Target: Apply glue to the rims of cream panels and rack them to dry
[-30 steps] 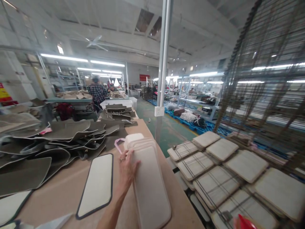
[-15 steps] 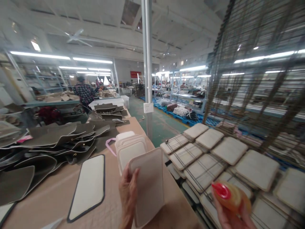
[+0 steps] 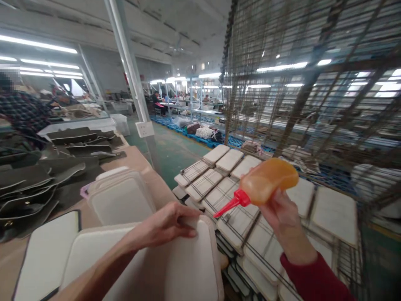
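Pinches the near panel [image 3: 197, 255] by its upper edge in the left hand [image 3: 169, 223], with the thumb on the pale face and the fingers nearly closed. Holds an amber squeeze bottle [image 3: 266, 182] in the right hand [image 3: 282, 207], with fingers closed around the underside and the red nozzle [image 3: 228, 205] slanting down toward the left hand, just beside the panel's corner and apart from it.

Could drip from that nozzle if squeezed too early, through too firm a grip on the soft-looking bottle; might then spot the rows of pale panels [image 3: 205, 184] beyond, or the left fingers. Cannot tell from here whether open at the tip, nor how runny inside.

Could also lose the near panel, given so small a pinch at one edge: likely to swing or slide down beside the tabletop [image 3: 139, 156]. Might snag the nozzle on the thin dark wires [image 3: 193, 170] over the rows if lowered carelessly.

Risks rubbing or shifting the pale panel under the left forearm [image 3: 94, 242] by dragging that arm sideways, and perhaps pushing it farther over the dark-edged panel [image 3: 46, 251] or into the stack of panels [image 3: 120, 198] behind.
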The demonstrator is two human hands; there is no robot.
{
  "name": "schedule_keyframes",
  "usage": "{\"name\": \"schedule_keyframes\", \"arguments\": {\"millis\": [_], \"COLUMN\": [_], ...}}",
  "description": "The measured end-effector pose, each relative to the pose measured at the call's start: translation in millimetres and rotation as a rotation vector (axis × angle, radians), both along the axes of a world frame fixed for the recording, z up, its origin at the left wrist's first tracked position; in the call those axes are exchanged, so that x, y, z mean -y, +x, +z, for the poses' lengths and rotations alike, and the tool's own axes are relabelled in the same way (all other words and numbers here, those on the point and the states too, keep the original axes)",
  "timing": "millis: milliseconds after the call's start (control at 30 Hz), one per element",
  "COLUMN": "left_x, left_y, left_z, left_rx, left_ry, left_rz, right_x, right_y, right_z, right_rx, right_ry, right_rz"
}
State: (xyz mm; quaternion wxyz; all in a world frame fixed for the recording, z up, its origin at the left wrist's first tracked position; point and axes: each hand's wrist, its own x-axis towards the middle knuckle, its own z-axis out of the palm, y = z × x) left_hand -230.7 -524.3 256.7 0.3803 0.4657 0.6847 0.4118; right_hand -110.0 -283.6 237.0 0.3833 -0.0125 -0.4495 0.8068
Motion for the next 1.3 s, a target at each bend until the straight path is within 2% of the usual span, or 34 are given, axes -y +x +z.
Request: {"name": "schedule_keyframes", "arguments": {"millis": [100, 200, 433, 767, 933, 1300], "left_x": [-14, -21, -22, -13, -4, 8], "left_y": [7, 13, 15, -7, -17, -28], "left_z": [7.1, 14.2, 27.8, 36.5, 36.1, 38.0], "left_rx": [0.075, 0.075, 0.053, 0.033, -0.026, -0.035], "left_ry": [-0.077, -0.148, -0.176, -0.186, -0.189, -0.172], "left_rz": [-0.094, -0.123, -0.226, -0.304, -0.320, -0.295], "right_x": [-11, -18, -13, 6, 13, 24], "right_y": [6, 9, 5, -17, -28, -31], "right_z": [6.8, 7.1, 13.7, 19.1, 17.4, 17.9], "right_rx": [0.013, 0.036, 0.098, 0.071, 0.098, 0.125], "right_ry": [0.062, 0.084, 0.125, 0.129, 0.127, 0.161], "right_rz": [0.080, 0.134, 0.231, 0.247, 0.275, 0.251]}}
